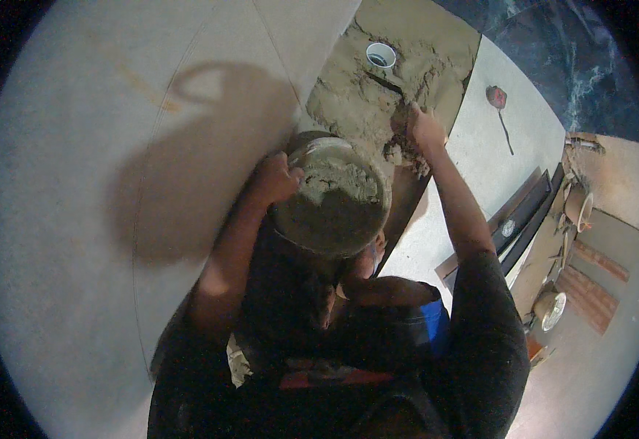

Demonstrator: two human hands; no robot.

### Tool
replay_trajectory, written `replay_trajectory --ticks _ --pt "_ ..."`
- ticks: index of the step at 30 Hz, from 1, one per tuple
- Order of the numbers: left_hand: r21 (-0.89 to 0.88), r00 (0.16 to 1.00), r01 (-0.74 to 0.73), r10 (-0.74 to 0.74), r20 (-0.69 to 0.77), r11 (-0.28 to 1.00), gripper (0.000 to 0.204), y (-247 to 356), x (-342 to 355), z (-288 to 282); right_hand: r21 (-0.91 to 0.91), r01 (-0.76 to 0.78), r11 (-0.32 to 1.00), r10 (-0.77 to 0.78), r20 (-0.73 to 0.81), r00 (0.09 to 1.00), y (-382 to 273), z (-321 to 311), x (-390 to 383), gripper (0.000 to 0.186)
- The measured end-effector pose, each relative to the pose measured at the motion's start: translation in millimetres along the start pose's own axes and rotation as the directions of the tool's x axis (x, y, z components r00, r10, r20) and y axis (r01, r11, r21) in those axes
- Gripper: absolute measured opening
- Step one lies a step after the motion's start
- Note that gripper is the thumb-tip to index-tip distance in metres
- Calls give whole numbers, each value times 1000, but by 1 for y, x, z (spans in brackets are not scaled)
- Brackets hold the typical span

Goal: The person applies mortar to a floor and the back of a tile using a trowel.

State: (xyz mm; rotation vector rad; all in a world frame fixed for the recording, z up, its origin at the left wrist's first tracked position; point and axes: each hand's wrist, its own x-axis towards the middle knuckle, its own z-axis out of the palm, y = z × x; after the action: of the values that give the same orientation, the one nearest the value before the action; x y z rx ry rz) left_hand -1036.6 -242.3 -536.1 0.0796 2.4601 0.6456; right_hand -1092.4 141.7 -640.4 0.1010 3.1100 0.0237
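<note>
My left hand (279,178) grips the left rim of a round bucket (330,227) holding wet grey mortar (341,183). My right hand (424,130) is closed on what looks like a trowel, its dark narrow blade (384,83) lying in the mortar spread over a long board-like surface (436,51). Its handle is hidden by my fingers. Just above the blade, a white round pipe opening (381,55) sits in the spread mortar. Clumps of mortar lie below my right hand, beside the bucket.
A wall (71,183) or pale panel fills the left. To the right are a small red object with a cord (498,99), dark long boards (524,219), buckets (577,207), tools and wooden planks (583,293). A dark mottled sheet (575,66) lies at the top right.
</note>
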Motion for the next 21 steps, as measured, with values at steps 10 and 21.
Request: replay_trajectory --ticks 10,21 --pt "-1 999 27 -27 32 1000 50 5 -7 -6 58 -10 998 5 87 996 1 -41 9 44" --pt "21 1000 31 -31 0 999 54 7 -7 -5 2 -65 998 63 210 976 8 -21 30 42"
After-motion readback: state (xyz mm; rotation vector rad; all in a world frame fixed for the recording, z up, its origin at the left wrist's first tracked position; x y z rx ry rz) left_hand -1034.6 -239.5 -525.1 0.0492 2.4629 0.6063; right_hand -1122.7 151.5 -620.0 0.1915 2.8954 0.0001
